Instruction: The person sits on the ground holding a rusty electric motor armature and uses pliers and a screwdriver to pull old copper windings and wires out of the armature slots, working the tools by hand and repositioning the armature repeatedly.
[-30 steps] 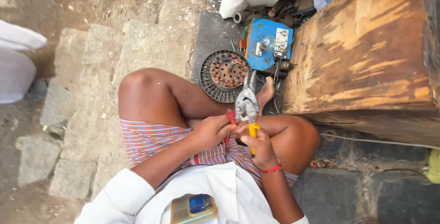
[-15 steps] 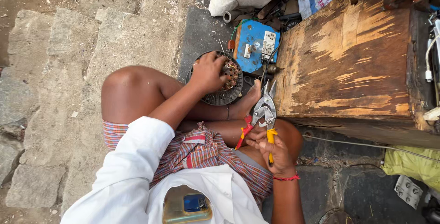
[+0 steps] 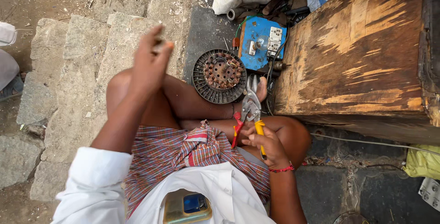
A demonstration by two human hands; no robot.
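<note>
The right hand point(image 3: 265, 143) grips red-and-yellow-handled metal snips point(image 3: 250, 114) near the round, rusty motor stator point(image 3: 219, 75), while the raised left hand point(image 3: 150, 59) pinches something small, blurred, perhaps a metal scrap.

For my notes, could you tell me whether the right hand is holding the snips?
Yes, the right hand grips the yellow handle of the snips.

Dull grey metal blades and glossy red and yellow plastic grips are shown on the snips point(image 3: 251, 109). The round motor core point(image 3: 219, 75) looks rusty and matt. Rough, splintered wood is seen on the crate point(image 3: 353, 54), coarse stone on the steps point(image 3: 68, 68).
</note>
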